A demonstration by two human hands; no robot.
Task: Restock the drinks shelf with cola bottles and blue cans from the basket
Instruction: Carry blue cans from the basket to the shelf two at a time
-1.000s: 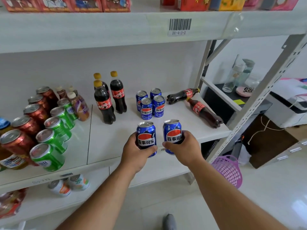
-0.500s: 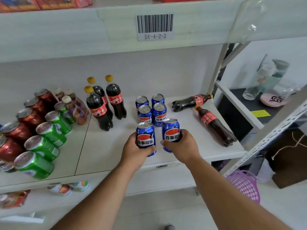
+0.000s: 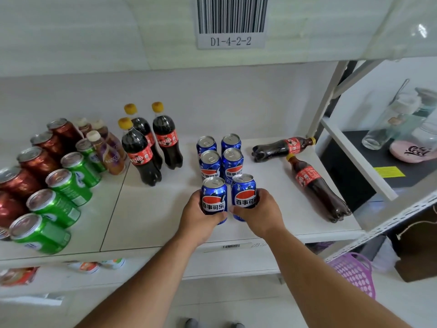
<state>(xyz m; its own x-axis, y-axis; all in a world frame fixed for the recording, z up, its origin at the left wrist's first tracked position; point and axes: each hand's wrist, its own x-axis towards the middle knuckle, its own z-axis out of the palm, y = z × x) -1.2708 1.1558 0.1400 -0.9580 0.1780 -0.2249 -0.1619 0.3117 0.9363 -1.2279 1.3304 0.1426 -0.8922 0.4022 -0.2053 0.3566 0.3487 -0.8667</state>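
At frame centre, the left hand (image 3: 201, 218) grips one blue aluminium cola can (image 3: 214, 197); the right hand (image 3: 260, 215) grips another (image 3: 243, 194), upright on the white shelf (image 3: 153, 221). The purple plastic basket (image 3: 354, 273), lower right, hides its contents.

Green cans (image 3: 62, 199) — red cans (image 3: 33, 162)

Barcode label (image 3: 231, 22) on upper shelf edge reads D1-4-2-2; blue cans (image 3: 214, 200) read 百事可乐; tea bottle (image 3: 109, 155) reads NES.

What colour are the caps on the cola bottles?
Yellow caps, seen clearly in the head view.
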